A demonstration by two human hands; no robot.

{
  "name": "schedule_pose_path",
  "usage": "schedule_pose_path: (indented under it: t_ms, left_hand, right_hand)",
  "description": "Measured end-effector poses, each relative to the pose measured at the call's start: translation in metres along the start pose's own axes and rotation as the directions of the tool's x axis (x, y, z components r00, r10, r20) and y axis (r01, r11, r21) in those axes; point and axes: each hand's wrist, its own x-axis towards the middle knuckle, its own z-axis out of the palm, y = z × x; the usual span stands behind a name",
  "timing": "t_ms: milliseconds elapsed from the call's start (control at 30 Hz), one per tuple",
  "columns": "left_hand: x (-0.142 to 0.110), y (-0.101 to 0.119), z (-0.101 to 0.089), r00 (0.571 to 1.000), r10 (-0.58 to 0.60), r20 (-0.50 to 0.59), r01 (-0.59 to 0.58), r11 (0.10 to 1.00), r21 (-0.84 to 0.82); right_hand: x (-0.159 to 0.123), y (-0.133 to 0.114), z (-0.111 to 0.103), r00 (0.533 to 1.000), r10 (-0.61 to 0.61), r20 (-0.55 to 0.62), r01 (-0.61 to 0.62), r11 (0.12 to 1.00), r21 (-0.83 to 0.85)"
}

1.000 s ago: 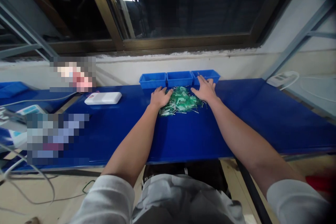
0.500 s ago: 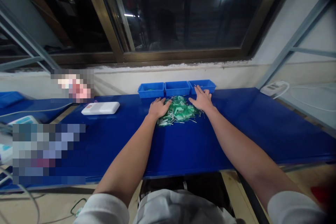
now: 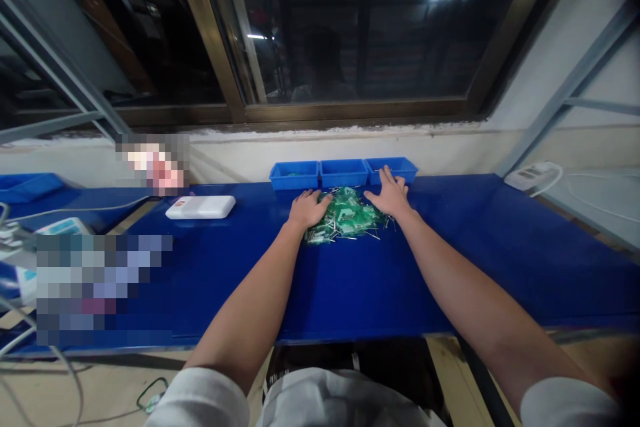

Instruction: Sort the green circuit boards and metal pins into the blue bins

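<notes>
- The left hand point(image 3: 307, 209) lies palm down and half open at the pile's left edge, its fingers reaching toward the pile; it shows no clear hold on anything.
- The right hand point(image 3: 391, 193) lies flat, fingers spread wide, just right of the pile, its fingertips at the right bin; it holds nothing.
- The pile of pins point(image 3: 345, 217), green-bodied with metal shanks, sits loose on the blue bench point(image 3: 450, 267), between the hands.
- Pressing down could prick a palm on upturned metal ends, or scatter loose pins.
- Three blue bins point(image 3: 343, 173) stand in a row behind the pile, so reaching them means crossing it; a sleeve or wrist could drag pins along.
- A white box point(image 3: 201, 207) lies left of the hands, a power strip point(image 3: 531, 177) far right; neither blocks them.
</notes>
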Motion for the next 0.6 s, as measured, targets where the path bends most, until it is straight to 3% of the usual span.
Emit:
schedule_pose_path:
  t_ms: [233,300,467,600]
  left_hand:
    - [0.001,-0.001,0.0,0.999,0.015,-0.04,-0.015,1.0,-0.008]
    - [0.002,-0.002,-0.001,0.998,0.018,-0.062,-0.018,1.0,-0.011]
    - [0.004,-0.003,-0.003,0.996,0.009,-0.088,-0.007,1.0,0.015]
    - [0.005,-0.004,-0.003,0.996,-0.002,-0.09,0.003,1.0,0.021]
  right_hand:
    - [-0.001,-0.007,0.004,0.986,-0.053,-0.161,0.062,0.997,0.053]
    - [-0.001,-0.008,0.006,0.99,-0.07,-0.126,0.083,0.992,0.094]
    - [-0.003,-0.012,0.011,0.991,-0.098,0.087,0.088,0.989,0.117]
    - [-0.005,-0.015,0.008,0.986,-0.119,0.12,0.101,0.984,0.146]
